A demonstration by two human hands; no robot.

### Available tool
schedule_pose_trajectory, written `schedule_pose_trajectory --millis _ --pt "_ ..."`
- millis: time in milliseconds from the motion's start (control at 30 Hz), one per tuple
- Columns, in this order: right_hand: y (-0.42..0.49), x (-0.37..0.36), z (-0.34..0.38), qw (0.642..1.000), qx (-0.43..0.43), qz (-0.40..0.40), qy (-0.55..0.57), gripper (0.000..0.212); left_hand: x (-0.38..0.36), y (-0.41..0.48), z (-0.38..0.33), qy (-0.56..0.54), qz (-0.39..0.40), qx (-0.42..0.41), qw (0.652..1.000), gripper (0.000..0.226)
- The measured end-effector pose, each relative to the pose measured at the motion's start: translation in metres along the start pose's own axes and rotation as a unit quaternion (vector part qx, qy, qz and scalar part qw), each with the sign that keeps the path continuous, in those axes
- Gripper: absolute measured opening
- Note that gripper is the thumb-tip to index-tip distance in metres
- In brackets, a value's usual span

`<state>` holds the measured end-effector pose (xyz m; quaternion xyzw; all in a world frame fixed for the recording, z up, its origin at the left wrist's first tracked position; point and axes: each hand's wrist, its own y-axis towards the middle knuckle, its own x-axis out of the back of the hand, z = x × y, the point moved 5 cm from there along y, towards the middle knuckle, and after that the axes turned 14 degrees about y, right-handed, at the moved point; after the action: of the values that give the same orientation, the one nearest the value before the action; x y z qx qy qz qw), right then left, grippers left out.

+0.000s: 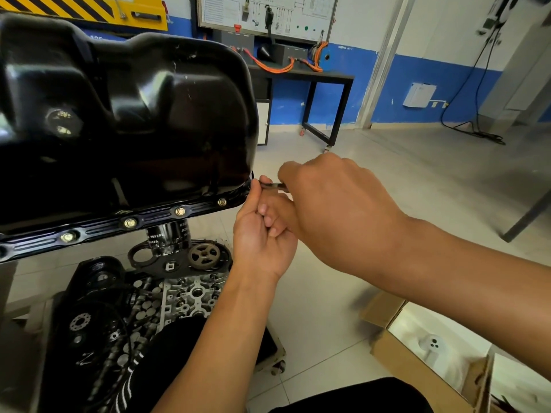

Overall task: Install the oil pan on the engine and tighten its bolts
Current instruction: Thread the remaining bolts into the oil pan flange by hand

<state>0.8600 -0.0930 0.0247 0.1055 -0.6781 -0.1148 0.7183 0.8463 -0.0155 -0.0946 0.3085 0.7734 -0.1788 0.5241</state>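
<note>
A glossy black oil pan point(128, 114) fills the upper left, seated on the engine, with several brass-coloured bolts point(180, 211) along its front flange point(98, 228). At the pan's right corner both hands meet. My left hand point(262, 234) reaches up from below, its thumb and fingertips pinching the tip of a thin dark metal tool point(272, 184) at the flange edge. My right hand point(337, 210) comes from the right, fingers closed over the tool's shaft. The tool's head and the corner bolt are hidden.
Below the pan hang an oil filter point(168, 236) and a tray of engine parts: a sprocket point(204, 255), a cylinder head point(190, 296). An open cardboard box point(417, 353) lies at the lower right. A black bench point(322, 81) with orange cables stands behind, on tiled floor.
</note>
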Motion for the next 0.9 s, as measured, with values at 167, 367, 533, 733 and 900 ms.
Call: schedule_pose_trajectory --millis 167,367,533,733,900 --pt "0.013 -0.011 -0.021 0.992 -0.099 0.028 0.068 0.045 0.001 0.000 0.010 0.014 -0.015 -0.004 1.000 0.054" --pt "0.020 -0.024 -0.025 0.986 -0.114 0.016 0.124 0.042 0.005 0.004 0.006 -0.006 -0.017 -0.006 1.000 0.043" --pt "0.022 -0.018 -0.001 0.999 0.009 0.025 0.024 0.007 0.008 0.004 -0.001 -0.012 0.018 -0.004 1.000 0.061" --pt "0.022 -0.012 0.007 0.992 0.098 0.021 -0.071 0.023 0.019 0.007 -0.008 -0.069 -0.001 -0.019 0.997 0.061" --pt "0.023 -0.012 0.007 0.987 0.093 0.011 -0.132 0.020 0.027 0.011 -0.006 -0.097 -0.032 -0.016 0.995 0.061"
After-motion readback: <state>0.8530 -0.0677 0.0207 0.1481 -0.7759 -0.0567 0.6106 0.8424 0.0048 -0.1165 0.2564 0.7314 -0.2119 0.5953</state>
